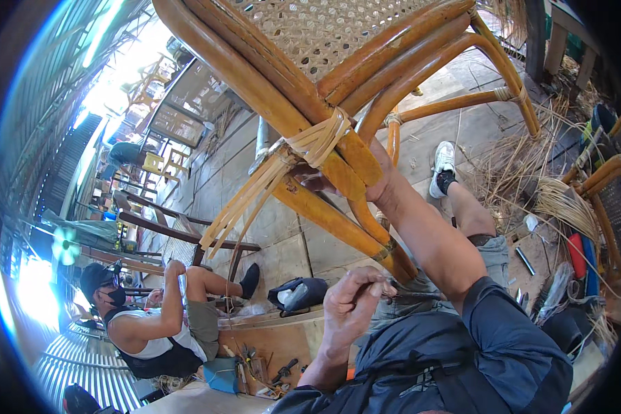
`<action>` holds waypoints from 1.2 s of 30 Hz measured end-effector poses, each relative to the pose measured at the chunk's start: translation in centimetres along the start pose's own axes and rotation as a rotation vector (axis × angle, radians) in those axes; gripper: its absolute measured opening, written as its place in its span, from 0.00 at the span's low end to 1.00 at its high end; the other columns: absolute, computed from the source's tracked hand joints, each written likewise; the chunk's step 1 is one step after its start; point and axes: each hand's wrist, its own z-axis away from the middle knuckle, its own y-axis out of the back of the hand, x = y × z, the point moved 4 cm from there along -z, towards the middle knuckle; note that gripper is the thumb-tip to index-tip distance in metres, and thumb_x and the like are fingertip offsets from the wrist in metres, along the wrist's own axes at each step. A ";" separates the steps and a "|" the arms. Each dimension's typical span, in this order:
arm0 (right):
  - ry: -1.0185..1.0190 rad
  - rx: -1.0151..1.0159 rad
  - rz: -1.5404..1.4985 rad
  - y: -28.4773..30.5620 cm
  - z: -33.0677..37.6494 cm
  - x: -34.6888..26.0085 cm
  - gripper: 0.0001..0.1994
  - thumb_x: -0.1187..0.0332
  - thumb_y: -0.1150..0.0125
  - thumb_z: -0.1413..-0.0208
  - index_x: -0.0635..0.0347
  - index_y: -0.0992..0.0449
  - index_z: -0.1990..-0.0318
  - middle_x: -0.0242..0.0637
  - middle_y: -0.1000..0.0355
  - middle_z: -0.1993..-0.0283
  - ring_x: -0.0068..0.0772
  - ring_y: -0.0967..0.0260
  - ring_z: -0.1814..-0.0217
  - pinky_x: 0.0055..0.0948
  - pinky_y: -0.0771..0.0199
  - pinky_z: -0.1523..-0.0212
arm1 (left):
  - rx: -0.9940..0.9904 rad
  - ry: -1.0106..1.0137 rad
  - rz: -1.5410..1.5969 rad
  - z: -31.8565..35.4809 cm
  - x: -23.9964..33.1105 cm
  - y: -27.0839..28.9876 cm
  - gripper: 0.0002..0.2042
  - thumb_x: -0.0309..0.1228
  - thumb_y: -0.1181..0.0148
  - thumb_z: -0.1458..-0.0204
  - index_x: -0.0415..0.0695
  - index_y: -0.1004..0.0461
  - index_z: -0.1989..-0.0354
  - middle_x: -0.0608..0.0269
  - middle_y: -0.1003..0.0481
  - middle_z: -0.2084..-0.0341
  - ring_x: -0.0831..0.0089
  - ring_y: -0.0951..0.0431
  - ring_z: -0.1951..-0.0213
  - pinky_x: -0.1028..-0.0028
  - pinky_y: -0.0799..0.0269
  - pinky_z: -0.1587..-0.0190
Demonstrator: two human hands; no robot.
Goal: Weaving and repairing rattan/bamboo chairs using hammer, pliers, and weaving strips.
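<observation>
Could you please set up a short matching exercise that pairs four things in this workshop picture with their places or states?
Things:
1. rattan chair
2. pale binding strips
3. left hand
4. right hand

Places or states:
A. wrapped around a frame joint, loose ends hanging
B. grips a thin dark tool near the lap
C. raised and tilted before the person
D. pressed against the chair frame by the joint

Pairs: 1-C, 2-A, 3-B, 4-D
</observation>
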 end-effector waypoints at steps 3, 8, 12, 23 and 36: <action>-0.084 -0.229 -0.054 -0.6 0.5 -0.2 0.27 0.45 0.61 0.41 0.59 0.34 0.47 0.46 0.28 0.54 0.45 0.28 0.56 0.44 0.24 0.60 | 0.135 -0.040 0.026 -0.7 1.6 -0.1 0.05 0.16 0.56 0.46 0.34 0.33 0.63 0.57 0.29 0.70 0.73 0.25 0.65 0.74 0.29 0.60; 0.238 0.221 0.413 2.2 1.1 -1.5 0.22 0.53 0.56 0.40 0.64 0.32 0.51 0.43 0.27 0.58 0.40 0.28 0.59 0.36 0.26 0.62 | 0.263 -0.514 -0.157 -2.9 6.2 0.7 0.06 0.17 0.56 0.46 0.35 0.32 0.64 0.56 0.29 0.67 0.72 0.25 0.66 0.74 0.31 0.59; 0.410 0.608 0.761 6.1 10.0 -4.8 0.17 0.58 0.52 0.41 0.65 0.28 0.59 0.35 0.30 0.71 0.26 0.33 0.72 0.25 0.32 0.71 | 0.360 -0.748 -0.295 -5.1 9.5 1.7 0.06 0.16 0.54 0.48 0.35 0.31 0.66 0.56 0.28 0.68 0.73 0.26 0.65 0.76 0.32 0.59; -0.699 0.584 1.911 5.0 30.1 4.4 0.18 0.59 0.38 0.52 0.61 0.27 0.57 0.45 0.28 0.60 0.41 0.31 0.56 0.35 0.32 0.57 | 0.754 -0.919 -0.813 -6.8 11.1 3.5 0.05 0.20 0.46 0.48 0.39 0.27 0.64 0.61 0.23 0.67 0.73 0.24 0.60 0.65 0.39 0.45; -0.253 0.623 1.236 -2.1 25.9 4.3 0.16 0.63 0.45 0.46 0.68 0.28 0.58 0.34 0.32 0.74 0.23 0.36 0.75 0.22 0.36 0.73 | 0.727 -0.864 -1.168 -8.5 11.0 4.4 0.04 0.23 0.45 0.48 0.38 0.25 0.66 0.61 0.25 0.63 0.68 0.30 0.58 0.71 0.38 0.51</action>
